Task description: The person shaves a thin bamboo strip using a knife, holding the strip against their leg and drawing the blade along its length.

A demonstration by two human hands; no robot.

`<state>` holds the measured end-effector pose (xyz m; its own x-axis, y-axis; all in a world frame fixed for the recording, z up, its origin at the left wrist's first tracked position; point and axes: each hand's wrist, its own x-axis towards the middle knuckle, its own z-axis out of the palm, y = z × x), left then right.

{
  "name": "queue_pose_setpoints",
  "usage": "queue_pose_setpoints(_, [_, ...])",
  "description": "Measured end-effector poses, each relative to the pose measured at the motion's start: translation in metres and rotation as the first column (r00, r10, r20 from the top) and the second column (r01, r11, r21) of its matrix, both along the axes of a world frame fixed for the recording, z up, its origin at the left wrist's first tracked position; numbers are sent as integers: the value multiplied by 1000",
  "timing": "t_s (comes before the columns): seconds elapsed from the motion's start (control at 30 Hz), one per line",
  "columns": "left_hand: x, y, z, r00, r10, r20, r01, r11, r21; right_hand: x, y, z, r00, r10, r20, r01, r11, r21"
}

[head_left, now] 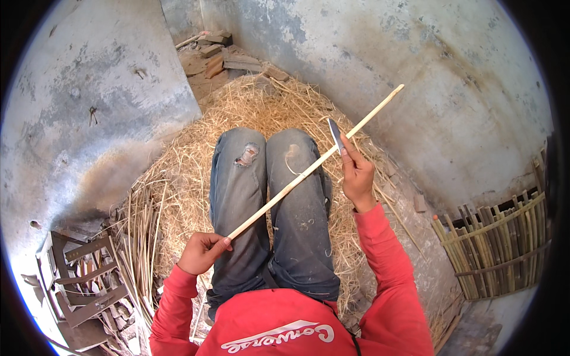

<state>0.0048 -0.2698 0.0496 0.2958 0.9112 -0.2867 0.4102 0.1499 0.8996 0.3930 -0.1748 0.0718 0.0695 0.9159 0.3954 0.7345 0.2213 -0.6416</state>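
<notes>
A long pale wooden stick [314,165] slants across my lap, its lower end at the left and its far end up to the right. My left hand [203,251] is closed around the lower end, with the thumb along it. In my right hand [357,177] I grip a knife, its handle hidden by my fingers. The knife's blade [335,134] points up and away and lies against the stick's upper part. A thin curled shaving [295,170] hangs from the stick near its middle.
Pale shavings [249,101] cover the floor around my legs. Thin split sticks [138,237] lie at the left beside a broken wooden frame [83,273]. Bricks [215,50] lie in the far corner. A slatted wooden fence piece [499,246] leans at the right wall.
</notes>
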Motion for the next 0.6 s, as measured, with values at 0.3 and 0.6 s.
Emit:
queue_pose_setpoints(0.3, [18,6,6,999,7,49,-6,1000,-11,-13,-9,-2,946,278,-164,-253,955,155])
queue_pose_setpoints(0.6, [17,3,6,999,29,40,-29,1000,-5,-16,-12,0,905,326,-273,-273,938,214])
